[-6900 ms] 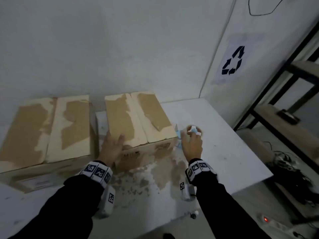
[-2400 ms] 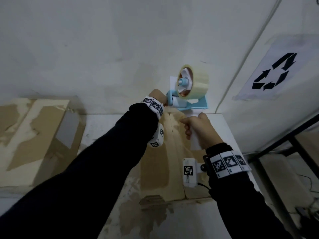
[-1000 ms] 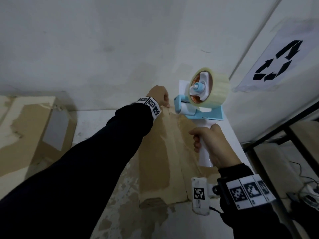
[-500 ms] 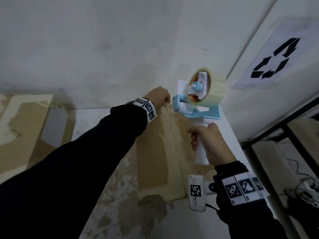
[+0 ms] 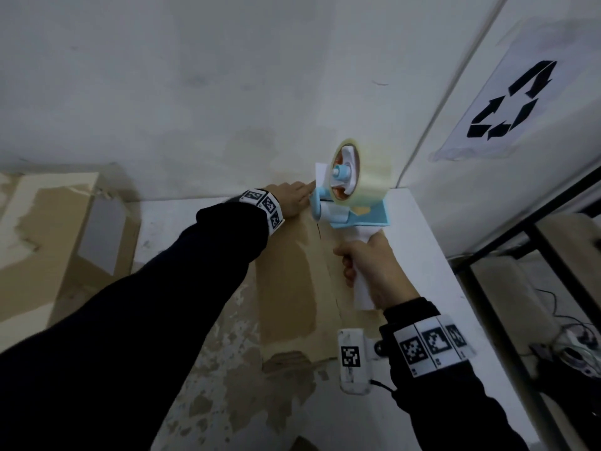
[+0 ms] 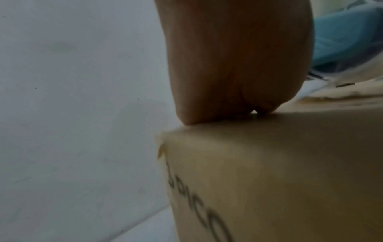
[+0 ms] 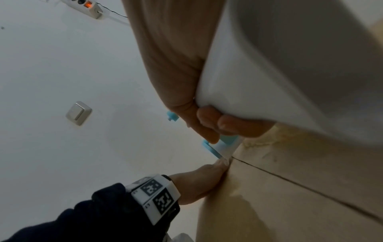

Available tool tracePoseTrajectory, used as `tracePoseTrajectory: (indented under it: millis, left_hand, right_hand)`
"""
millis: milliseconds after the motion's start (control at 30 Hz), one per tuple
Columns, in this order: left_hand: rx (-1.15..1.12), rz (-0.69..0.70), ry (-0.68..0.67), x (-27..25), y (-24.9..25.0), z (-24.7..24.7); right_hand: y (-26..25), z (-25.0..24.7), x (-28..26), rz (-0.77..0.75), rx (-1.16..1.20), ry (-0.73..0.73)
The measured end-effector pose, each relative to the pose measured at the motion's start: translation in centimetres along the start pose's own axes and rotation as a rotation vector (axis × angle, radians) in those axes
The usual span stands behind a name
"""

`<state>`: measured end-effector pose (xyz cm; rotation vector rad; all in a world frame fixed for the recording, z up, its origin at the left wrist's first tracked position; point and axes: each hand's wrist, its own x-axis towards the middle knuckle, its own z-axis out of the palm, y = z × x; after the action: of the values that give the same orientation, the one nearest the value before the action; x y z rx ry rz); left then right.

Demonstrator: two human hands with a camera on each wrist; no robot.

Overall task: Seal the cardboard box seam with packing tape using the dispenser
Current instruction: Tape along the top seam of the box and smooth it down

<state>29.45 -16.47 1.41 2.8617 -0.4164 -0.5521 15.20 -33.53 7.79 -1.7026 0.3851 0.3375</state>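
Observation:
A brown cardboard box (image 5: 286, 288) lies lengthways on the white table, its centre seam (image 5: 328, 271) running away from me. My right hand (image 5: 370, 271) grips the white handle of a blue tape dispenser (image 5: 354, 219) that carries a clear tape roll (image 5: 364, 180). The dispenser's nose sits at the seam's far end. My left hand (image 5: 292, 198) presses straight fingers on the box's far edge, right beside the nose. In the right wrist view the left hand (image 7: 199, 183) touches the box end below the dispenser nose (image 7: 215, 147). The tape's free end is hidden.
A second cardboard box (image 5: 48, 239) stands at the left. The wall rises directly behind the box, with a recycling sign (image 5: 507, 105) on the right wall. A dark metal shelf (image 5: 553, 255) and cables stand right of the table (image 5: 422, 255).
My right hand took the dispenser off the table and raised it over the box. In the last half second its nose has come closer to my left fingers at the seam's far end.

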Motion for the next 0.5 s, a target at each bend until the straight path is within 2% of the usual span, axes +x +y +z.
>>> tracePoseTrajectory:
  millis: [67,267,500]
  left_hand:
    - [0.049,-0.011,0.069,-0.3,0.0,0.5]
    - [0.094,0.0,0.143,-0.6,0.1,0.9]
    - [0.079,0.013,0.17,-0.7,0.0,1.2]
  right_hand:
    - [0.8,0.2,-0.3,0.015,0.016,-0.007]
    - [1.5,0.6,-0.9,-0.006,0.011,0.008]
    - [3.2,-0.1,-2.8,-0.017,0.0,0.025]
